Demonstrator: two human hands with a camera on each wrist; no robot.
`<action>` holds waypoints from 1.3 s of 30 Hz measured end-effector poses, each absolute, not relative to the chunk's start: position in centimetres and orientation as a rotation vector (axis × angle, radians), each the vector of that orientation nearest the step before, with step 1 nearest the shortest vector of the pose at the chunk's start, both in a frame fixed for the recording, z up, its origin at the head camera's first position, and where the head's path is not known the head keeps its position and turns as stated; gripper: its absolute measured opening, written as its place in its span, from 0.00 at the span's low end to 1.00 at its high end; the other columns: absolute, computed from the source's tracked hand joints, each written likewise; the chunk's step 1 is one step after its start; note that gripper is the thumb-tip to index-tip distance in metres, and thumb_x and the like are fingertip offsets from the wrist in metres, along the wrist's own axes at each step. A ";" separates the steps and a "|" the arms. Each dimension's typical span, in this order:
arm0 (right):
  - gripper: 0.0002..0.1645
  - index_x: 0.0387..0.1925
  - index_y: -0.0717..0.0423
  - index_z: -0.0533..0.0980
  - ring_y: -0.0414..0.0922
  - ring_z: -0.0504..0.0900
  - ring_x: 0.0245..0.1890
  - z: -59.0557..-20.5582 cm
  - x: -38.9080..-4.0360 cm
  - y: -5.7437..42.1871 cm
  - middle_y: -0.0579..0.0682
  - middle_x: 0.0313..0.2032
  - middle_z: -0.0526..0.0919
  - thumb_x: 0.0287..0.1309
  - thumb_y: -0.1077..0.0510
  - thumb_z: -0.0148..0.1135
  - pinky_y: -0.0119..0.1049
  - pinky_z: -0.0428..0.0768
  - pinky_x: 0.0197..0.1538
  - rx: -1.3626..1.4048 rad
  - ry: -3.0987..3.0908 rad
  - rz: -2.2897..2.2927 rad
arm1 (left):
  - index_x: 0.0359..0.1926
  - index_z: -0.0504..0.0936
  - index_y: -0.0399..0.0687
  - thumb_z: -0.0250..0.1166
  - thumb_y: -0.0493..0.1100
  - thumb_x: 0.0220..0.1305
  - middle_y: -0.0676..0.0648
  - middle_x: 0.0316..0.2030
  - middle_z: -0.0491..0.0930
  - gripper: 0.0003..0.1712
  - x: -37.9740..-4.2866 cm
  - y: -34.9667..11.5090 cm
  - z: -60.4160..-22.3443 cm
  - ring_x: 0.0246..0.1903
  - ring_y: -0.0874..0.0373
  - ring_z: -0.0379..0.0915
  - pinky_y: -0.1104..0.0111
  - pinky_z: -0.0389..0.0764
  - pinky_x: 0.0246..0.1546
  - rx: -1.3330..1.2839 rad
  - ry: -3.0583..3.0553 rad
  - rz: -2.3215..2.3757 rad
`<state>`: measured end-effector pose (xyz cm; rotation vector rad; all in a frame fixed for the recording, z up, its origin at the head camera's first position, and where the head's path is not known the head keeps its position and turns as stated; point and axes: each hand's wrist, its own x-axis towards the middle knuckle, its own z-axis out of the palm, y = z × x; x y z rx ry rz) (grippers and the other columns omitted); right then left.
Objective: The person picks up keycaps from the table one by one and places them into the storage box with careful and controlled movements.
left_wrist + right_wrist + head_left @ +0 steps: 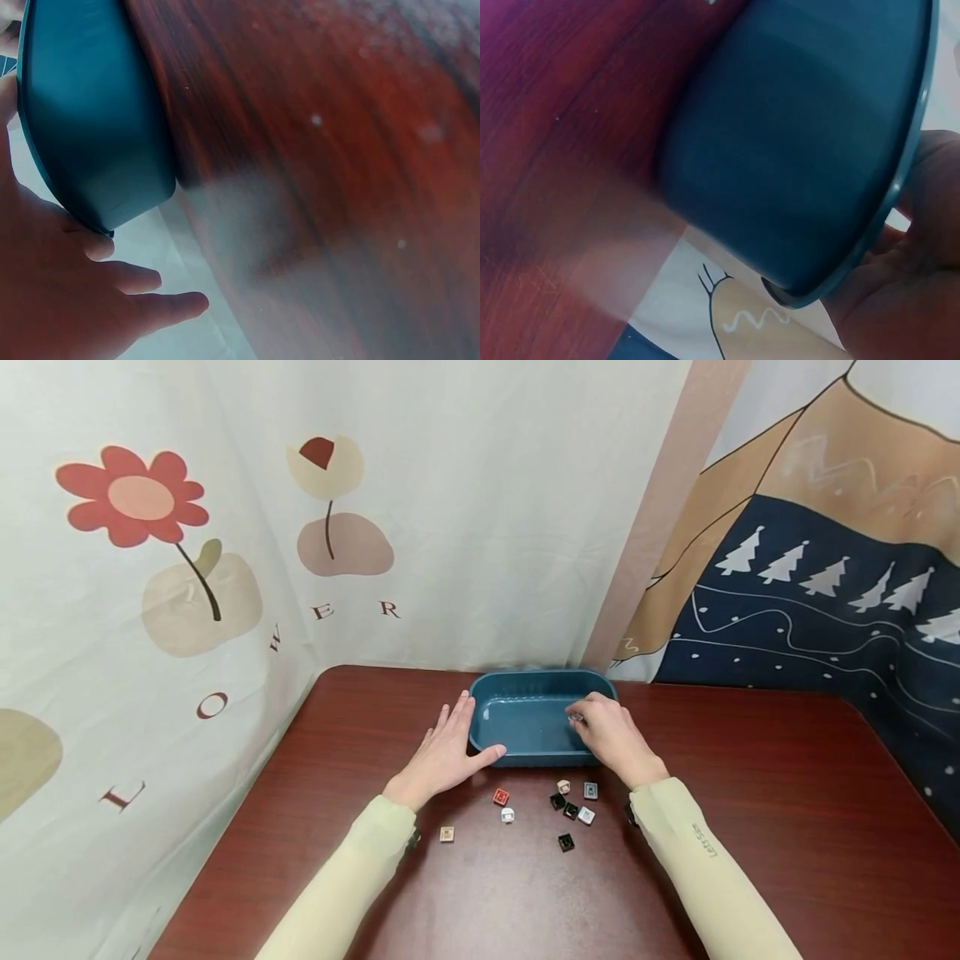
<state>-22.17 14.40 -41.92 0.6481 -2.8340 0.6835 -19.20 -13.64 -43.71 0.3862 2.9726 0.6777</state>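
Note:
A blue rectangular tray [540, 760] stands near the far edge of the table. My left hand [444, 750] lies at its left end with fingers straight, the thumb over the front rim. Over the tray's right part, my right hand [613, 737] pinches a small greyish keycap [576, 717], mostly hidden by the fingers. In front of the tray lie several loose keycaps: a red one [501, 796], a white one [507, 816], a beige one [447, 834], a blue-grey one [591, 791] and a black one [566, 842] among them. Both wrist views show mainly the tray's outer wall [780, 157].
The dark red-brown wooden table [750, 793] extends to both sides of the tray. A pale curtain with printed flowers [487, 527] hangs right behind the table. A navy and tan printed cloth [810, 602] hangs at the right.

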 end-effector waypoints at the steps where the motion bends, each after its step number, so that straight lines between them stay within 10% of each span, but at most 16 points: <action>1: 0.12 0.45 0.61 0.84 0.49 0.79 0.41 -42.0 -22.2 14.4 0.55 0.40 0.81 0.60 0.63 0.64 0.46 0.80 0.45 0.646 -2.847 0.680 | 0.77 0.41 0.49 0.48 0.83 0.53 0.53 0.76 0.35 0.64 -19.2 -13.6 -43.7 0.73 0.43 0.34 0.41 0.50 0.66 0.385 2.973 0.677; 39: 0.28 0.58 0.53 0.78 0.50 0.74 0.59 -41.0 -12.7 15.0 0.52 0.59 0.75 0.62 0.42 0.62 0.51 0.74 0.56 0.947 -2.603 0.494 | 0.77 0.39 0.50 0.50 0.80 0.55 0.52 0.76 0.33 0.62 -19.6 -13.5 -44.0 0.74 0.43 0.32 0.41 0.49 0.66 0.380 2.965 0.689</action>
